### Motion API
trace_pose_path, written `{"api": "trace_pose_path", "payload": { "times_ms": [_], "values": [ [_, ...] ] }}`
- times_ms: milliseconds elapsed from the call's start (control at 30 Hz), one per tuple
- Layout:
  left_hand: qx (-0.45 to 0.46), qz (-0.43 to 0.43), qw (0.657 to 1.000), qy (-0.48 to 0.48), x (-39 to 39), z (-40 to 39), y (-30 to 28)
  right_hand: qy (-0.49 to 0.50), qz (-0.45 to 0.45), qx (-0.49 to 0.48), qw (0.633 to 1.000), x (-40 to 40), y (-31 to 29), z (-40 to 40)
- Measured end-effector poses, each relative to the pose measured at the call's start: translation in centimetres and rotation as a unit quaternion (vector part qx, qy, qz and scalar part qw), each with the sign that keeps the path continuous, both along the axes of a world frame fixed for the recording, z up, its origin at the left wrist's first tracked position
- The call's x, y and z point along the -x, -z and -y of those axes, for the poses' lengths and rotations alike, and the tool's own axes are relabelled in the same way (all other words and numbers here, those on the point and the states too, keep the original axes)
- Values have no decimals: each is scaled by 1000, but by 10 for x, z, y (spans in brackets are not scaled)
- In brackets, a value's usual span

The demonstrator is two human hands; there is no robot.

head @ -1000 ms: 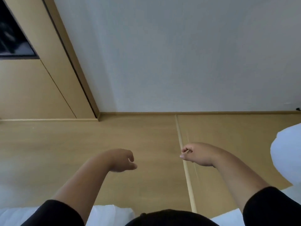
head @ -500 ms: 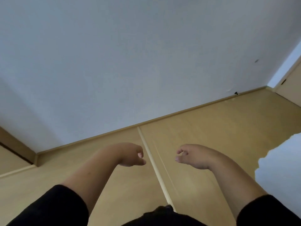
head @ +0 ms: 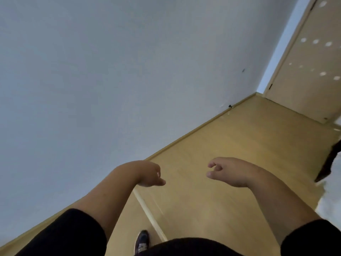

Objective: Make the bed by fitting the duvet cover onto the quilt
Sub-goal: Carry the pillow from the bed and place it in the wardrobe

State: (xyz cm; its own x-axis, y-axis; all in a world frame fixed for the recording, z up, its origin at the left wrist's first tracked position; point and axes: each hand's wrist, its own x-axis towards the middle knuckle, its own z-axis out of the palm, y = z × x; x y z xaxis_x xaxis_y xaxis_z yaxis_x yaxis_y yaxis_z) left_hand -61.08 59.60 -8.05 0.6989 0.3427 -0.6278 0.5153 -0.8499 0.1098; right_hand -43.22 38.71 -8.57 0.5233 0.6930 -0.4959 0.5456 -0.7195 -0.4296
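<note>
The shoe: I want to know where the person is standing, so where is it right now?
In the head view the shoe sits at the bottom edge, left of centre, on the wooden floor just left of the pale floor strip, below the left hand.

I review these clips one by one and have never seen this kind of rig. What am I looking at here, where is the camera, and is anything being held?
No machine: a person wears a wide-angle camera on the head, looking forward and down. The left hand and right hand hang in front with loosely curled fingers, holding nothing. Below is a wooden floor meeting a pale wall, a door at the far right, and one shoe. White bedding peeks in at the right edge; I cannot tell whether it is quilt or cover.
</note>
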Motion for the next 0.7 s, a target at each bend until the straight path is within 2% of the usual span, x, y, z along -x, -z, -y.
{"api": "trace_pose_path", "payload": {
  "times_ms": [233,433,567,700],
  "values": [
    [11,-9,980,196,-192,-2,7,167,19,35,985,-94,0,36],
    [10,1,930,367,-346,1,0,361,18,26,932,-145,-12,52],
    [15,9,867,497,-421,43,-11,486,29,7,873,-145,-29,71],
    [49,30,784,618,-456,124,-20,602,46,4,797,-110,-48,114]
  ]
}}
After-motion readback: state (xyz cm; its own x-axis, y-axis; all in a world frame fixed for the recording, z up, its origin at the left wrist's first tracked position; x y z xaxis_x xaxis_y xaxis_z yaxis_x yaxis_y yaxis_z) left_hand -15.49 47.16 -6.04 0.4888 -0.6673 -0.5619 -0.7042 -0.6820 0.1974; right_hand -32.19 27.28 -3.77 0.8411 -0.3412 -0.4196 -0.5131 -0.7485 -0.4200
